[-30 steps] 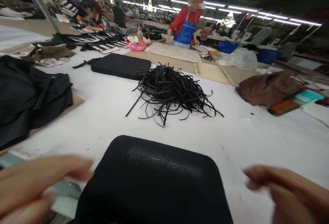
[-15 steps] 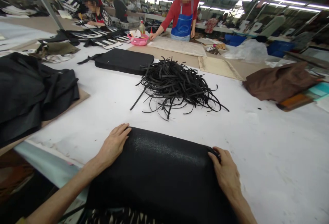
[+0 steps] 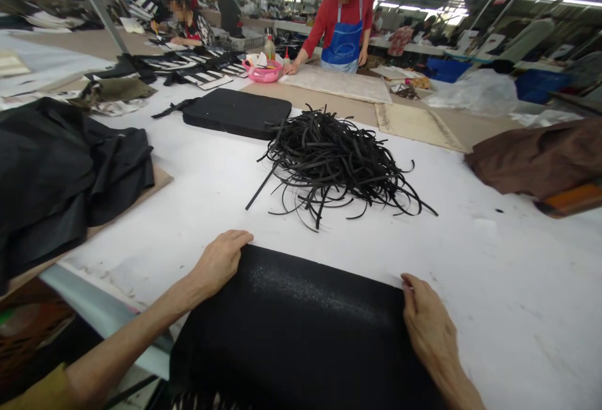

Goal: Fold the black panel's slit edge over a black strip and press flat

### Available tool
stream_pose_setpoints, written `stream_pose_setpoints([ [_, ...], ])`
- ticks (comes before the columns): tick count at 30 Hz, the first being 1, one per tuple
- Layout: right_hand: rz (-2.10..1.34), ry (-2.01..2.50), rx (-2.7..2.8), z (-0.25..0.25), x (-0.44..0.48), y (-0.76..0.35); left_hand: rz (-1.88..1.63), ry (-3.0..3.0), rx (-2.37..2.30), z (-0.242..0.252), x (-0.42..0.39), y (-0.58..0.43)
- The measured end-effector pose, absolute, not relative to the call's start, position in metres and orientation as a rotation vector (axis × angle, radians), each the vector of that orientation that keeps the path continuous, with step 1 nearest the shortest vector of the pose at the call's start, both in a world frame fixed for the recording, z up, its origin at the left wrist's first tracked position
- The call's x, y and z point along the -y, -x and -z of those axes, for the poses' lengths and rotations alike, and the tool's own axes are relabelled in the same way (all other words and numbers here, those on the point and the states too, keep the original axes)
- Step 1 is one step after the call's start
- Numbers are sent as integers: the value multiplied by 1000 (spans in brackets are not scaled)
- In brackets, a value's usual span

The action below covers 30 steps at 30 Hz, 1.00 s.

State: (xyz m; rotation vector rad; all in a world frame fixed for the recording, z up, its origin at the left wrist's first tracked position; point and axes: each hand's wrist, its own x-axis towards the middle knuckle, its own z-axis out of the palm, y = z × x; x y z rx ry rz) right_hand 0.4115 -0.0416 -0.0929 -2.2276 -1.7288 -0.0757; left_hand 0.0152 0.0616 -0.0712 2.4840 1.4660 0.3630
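- Pressing flat on the near left corner of the black panel (image 3: 301, 328), the left hand (image 3: 221, 262) lies with fingers stretched out and close together, clamped on nothing.
- Right hand (image 3: 427, 328) lies on the panel's far right corner, palm down, fingertips at the edge, fingers straight and not closed round anything.
- The black panel lies flat on the white table (image 3: 470, 259), at its near edge, right in front of the person and between the two hands.
- A loose pile of black strips (image 3: 333, 159) sits on the table beyond the panel, well apart from it.
- Behind the pile to the left lies a flat black case (image 3: 235, 112), shut.
- A pink basket (image 3: 263, 71) stands further back and holds white scraps and small things too small to tell apart; a bottle (image 3: 269, 46) stands right at its back rim, in or behind it I cannot tell.
- A person in a blue apron (image 3: 345, 46) stands at the far side, one hand on a beige sheet (image 3: 338, 84).
- Black cloth (image 3: 56, 172) is heaped at the left, brown cloth (image 3: 531, 156) at the right.
- Blue bins (image 3: 446, 68) stand far back on the right; their contents are hidden.
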Motion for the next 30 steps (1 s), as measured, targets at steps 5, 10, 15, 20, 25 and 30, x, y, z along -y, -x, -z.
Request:
stream_pose_setpoints([
  [5, -26, 2012, 2214, 74, 13, -375, -248, -2513, -1163, 57, -72, -57],
  [10, -188, 1922, 2334, 66, -6, -337, -151, -2532, -1070, 58, -78, -82],
  [15, -339, 1913, 2263, 62, -14, -321, -109, -2518, -1085, 60, -79, -89],
  [20, -329, 1946, 2234, 60, -13, -314, -108, -2503, -1059, 58, -75, -91],
  [25, -448, 1963, 2183, 60, -9, -312, -118, -2476, -1081, 59, -72, -90],
  [30, -628, 1839, 2234, 59, -12, -311, -96, -2489, -1028, 60, -74, -86],
])
